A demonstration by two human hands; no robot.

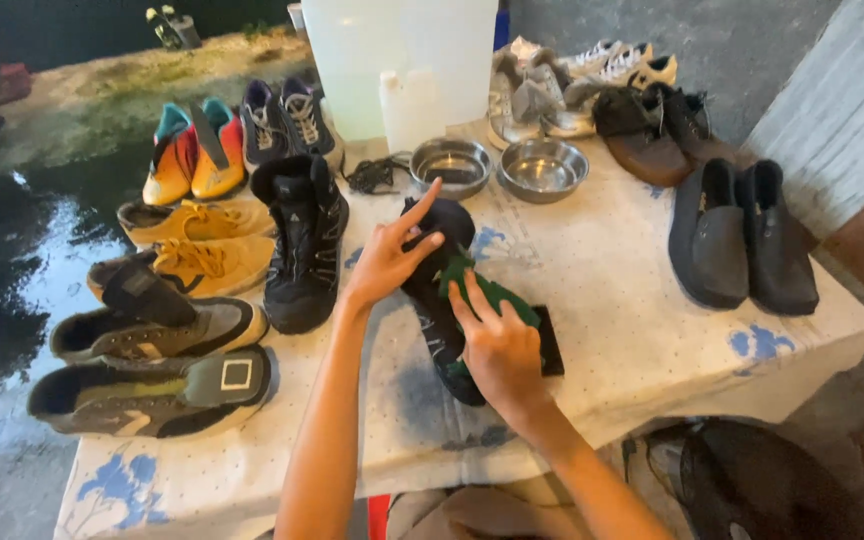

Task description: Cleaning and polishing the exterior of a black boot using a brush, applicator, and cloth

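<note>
Left hand (389, 258) grips collar of black high-top boot (439, 300) lying at table (632, 330) centre, index finger raised, other fingers curled on collar; likely steadies boot against wiping. Right hand (497, 345) presses folded green cloth (492, 293) flat on boot's side, fingers extended, not closed. Matching black boot (302, 245) upright just left. Two steel bowls (497, 168) behind, near far edge. White translucent plastic container (402, 60) at far edge, label unreadable. Black slip-ons (742, 235) by right edge.
</note>
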